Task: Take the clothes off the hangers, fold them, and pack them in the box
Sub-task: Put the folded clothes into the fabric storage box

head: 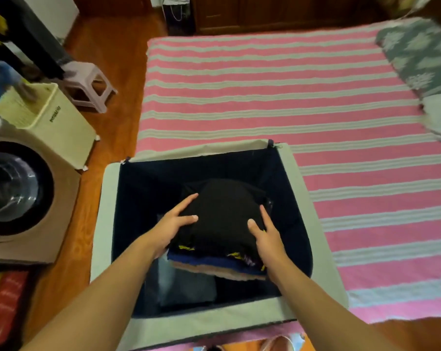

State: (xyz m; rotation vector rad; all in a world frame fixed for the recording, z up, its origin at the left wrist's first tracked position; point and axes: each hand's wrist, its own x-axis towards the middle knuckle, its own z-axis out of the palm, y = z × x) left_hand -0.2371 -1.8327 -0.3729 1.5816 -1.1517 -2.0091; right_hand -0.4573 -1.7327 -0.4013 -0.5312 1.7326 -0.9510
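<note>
Both hands, left hand (172, 225) at nine o'clock and right hand (266, 233) at three, grip a folded black garment (223, 211) atop the stacked clothes (214, 264) inside the pale-rimmed, navy-lined fabric box (300, 188).

A bed (290, 102) covered in a pink sheet with pale stripes fills the middle and right of the room. Left of the bed runs a glossy orange-brown wooden floor (113, 72). On that floor, near the bed's far left corner, stands a small pale plastic stool (87, 84). Closer along the bed's left side sits a cream laundry basket (44, 117), and beside it a front-loading washing machine (19, 193). Beyond the bed's far edge stands dark wooden furniture (277, 13). On the bed's right side lies a grey-green patterned pillow (417, 54).
</note>
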